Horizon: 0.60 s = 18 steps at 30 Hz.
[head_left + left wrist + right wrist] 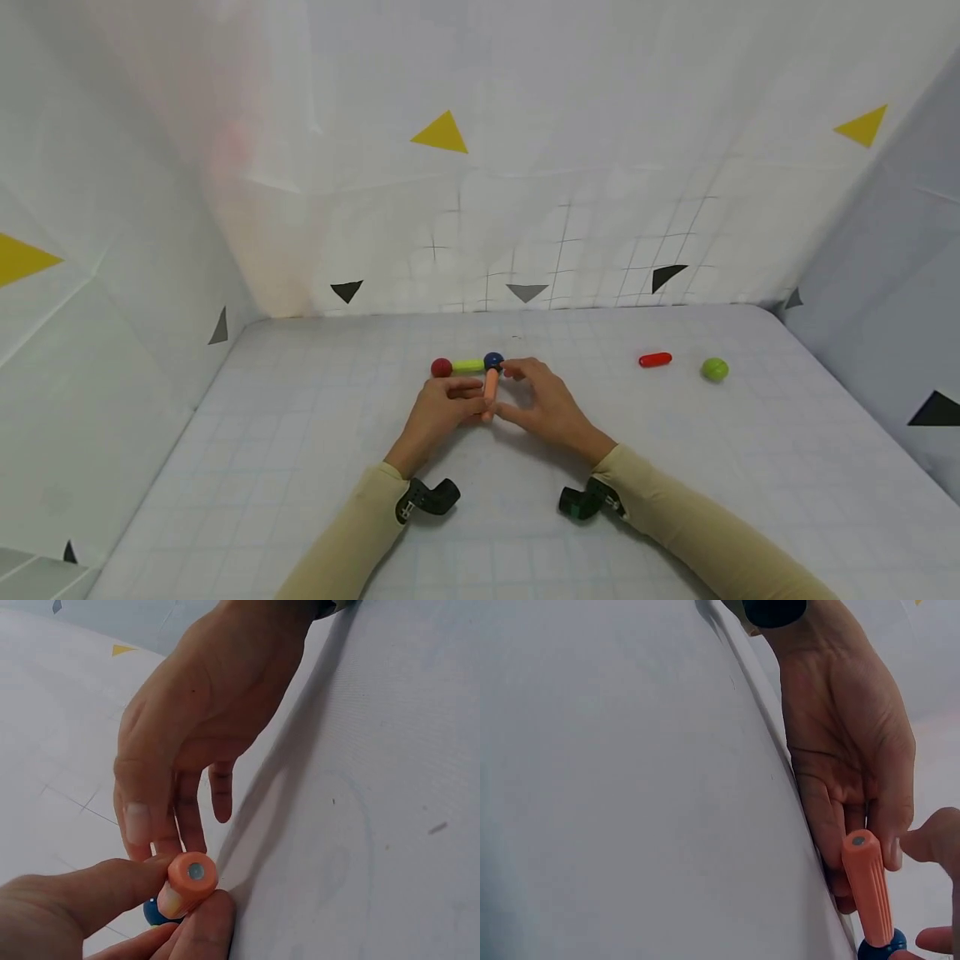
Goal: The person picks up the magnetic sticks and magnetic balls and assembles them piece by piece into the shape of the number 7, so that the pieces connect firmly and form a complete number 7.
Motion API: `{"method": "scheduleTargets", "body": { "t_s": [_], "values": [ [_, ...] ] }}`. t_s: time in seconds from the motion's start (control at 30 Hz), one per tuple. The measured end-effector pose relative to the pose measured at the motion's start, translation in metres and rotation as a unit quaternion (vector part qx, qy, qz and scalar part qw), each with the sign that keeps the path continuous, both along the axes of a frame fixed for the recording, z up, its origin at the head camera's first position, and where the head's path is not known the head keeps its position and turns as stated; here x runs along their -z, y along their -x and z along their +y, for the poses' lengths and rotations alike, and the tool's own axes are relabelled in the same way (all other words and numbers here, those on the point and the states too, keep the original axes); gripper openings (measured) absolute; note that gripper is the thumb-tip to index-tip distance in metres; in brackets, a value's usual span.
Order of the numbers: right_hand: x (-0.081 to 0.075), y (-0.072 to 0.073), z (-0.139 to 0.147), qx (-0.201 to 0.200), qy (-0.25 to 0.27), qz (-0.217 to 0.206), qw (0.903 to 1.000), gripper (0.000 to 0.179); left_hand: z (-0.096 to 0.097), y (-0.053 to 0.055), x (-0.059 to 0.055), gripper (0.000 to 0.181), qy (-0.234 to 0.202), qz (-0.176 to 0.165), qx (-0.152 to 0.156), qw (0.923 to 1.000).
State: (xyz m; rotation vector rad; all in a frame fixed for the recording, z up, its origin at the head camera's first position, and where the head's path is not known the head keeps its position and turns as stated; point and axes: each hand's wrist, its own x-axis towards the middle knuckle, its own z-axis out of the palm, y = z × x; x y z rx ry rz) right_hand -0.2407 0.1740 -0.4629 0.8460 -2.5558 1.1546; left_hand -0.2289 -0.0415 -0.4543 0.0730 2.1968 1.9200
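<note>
Sleeves (697, 525) reached in over the worktop (225, 467). Left hand (442, 408) pinched the orange rod (491, 385), whose far end met the blue ball (492, 360). Right hand (551, 408) curved loosely beside it, thumb and fingers apart, forefinger at the ball. Leftward from that ball ran a yellow rod (468, 366), then a red ball (441, 367). Well to the right lay a red rod (656, 360) and green ball (715, 369).

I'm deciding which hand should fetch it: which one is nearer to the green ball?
Right. The right hand is left of the green ball, well apart from it; the left hand is farther left, pinching the orange rod.
</note>
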Motion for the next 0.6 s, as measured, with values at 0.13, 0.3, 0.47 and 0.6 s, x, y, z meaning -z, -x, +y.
{"method": "scheduleTargets", "body": {
  "t_s": [0.13,0.3,0.47,0.6],
  "values": [
    [-0.007,0.002,0.005,0.015,0.001,0.000,0.9999,0.059,-0.001,0.001,0.001,0.043,0.022,0.002,-0.002,0.9998],
    [-0.019,0.006,0.016,0.039,0.009,-0.008,0.9992,0.051,-0.001,0.001,0.001,0.038,0.047,0.003,-0.009,0.9989],
    [-0.023,0.010,0.032,0.069,0.006,-0.001,0.9976,0.047,-0.001,0.001,0.000,0.038,0.067,0.008,-0.011,0.9976],
    [-0.022,0.010,0.044,0.093,0.001,-0.003,0.9957,0.046,0.000,0.000,0.000,0.038,0.071,0.011,-0.009,0.9974]
  ]
}}
